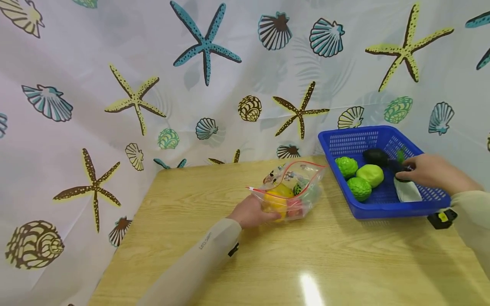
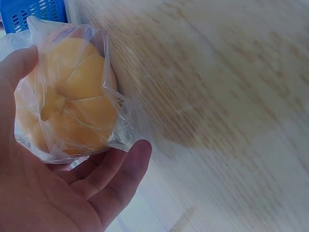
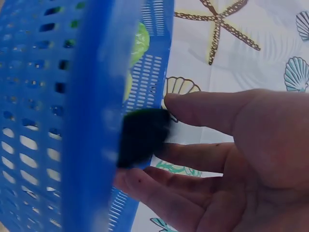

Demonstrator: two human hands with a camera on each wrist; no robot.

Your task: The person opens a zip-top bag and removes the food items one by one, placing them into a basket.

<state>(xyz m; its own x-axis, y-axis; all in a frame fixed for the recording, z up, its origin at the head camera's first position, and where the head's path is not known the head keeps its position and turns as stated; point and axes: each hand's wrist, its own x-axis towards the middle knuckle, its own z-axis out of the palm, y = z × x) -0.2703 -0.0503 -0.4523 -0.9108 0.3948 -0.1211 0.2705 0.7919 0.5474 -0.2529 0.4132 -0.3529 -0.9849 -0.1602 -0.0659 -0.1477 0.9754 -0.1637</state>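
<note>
Listing holdings: left hand (image 1: 253, 211) is gripping a clear zip bag (image 1: 313, 193), its mouth loosely open, yellow pumpkin (image 2: 79, 104) inside, toward the counter's (image 1: 191, 187) far edge; right hand (image 1: 434, 171) is pinching a dark item (image 3: 144, 137) within the blue basket (image 1: 400, 209), which is occupying the counter's far right corner; probable hazards: fingertip hold letting the item slip; slack film letting the bag slump, its contents spilling.
</note>
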